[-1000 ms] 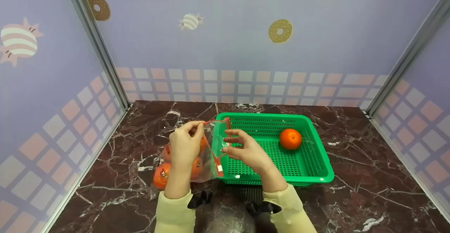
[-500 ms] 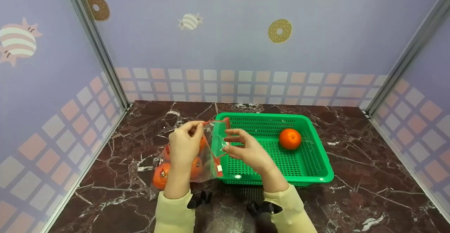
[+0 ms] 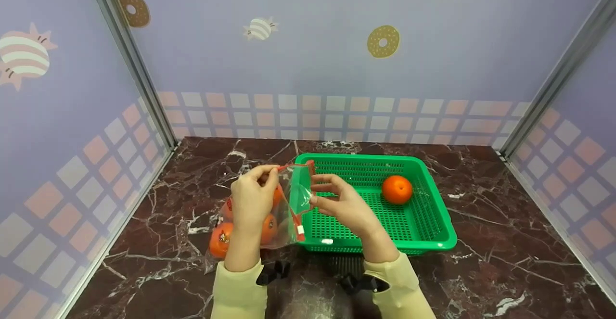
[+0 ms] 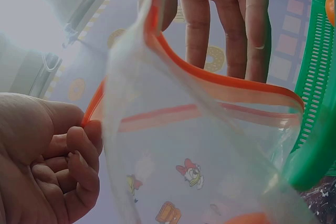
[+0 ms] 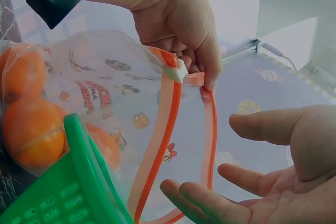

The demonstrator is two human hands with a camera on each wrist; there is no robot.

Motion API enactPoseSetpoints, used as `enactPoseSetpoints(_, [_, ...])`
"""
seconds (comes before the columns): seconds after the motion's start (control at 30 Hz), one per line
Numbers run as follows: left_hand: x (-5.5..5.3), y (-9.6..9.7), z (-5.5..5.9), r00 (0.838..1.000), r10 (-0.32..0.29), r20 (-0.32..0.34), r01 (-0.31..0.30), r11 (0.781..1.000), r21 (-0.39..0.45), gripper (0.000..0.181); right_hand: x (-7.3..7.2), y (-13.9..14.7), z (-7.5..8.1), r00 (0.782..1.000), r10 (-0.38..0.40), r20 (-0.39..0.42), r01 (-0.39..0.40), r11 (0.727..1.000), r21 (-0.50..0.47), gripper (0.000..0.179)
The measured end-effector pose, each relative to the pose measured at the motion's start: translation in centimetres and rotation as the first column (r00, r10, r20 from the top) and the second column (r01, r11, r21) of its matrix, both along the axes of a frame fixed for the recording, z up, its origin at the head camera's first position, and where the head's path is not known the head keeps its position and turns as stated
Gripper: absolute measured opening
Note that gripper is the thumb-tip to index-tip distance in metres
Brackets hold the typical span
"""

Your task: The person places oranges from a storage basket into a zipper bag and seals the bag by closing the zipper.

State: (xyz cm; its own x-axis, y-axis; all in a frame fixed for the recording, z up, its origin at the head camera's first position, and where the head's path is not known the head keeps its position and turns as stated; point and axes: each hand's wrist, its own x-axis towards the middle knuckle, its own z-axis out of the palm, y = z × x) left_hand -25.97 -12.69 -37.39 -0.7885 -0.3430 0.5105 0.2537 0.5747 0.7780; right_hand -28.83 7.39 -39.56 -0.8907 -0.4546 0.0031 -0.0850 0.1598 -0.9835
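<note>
My left hand (image 3: 252, 198) pinches the orange-red edge of a clear zip bag (image 3: 286, 235) printed with cartoon figures. Several oranges (image 5: 32, 129) lie inside the bag, partly hidden behind my left hand in the head view. The bag's mouth gapes to the right, over the left rim of a green plastic basket (image 3: 437, 202). A white zip slider (image 5: 176, 72) sits at one end of the seal. Beside the mouth is my right hand (image 3: 347, 207), thumb and fingers spread apart with nothing between them. One orange (image 3: 397, 189) rests in the basket's right part.
The basket stands on a dark red marble tabletop (image 3: 495, 242), just right of the bag. Patterned purple panels (image 3: 317, 49) enclose the table at the back and both sides, joined by metal posts (image 3: 139, 69).
My right hand has drawn slightly right, away from the bag's mouth, with its fingers spreading. My left hand, the bag and the basket have stayed in place.
</note>
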Motion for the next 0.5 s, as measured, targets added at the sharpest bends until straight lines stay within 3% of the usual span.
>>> enactPoseSetpoints(0.5, [-0.09, -0.02, -0.07, 1.0, 0.006, -0.017, -0.006, 1.0, -0.004, 0.014, -0.4, 0.94, 0.18, 1.0, -0.022, 0.01, 0.022, 1.0, 0.019, 0.054])
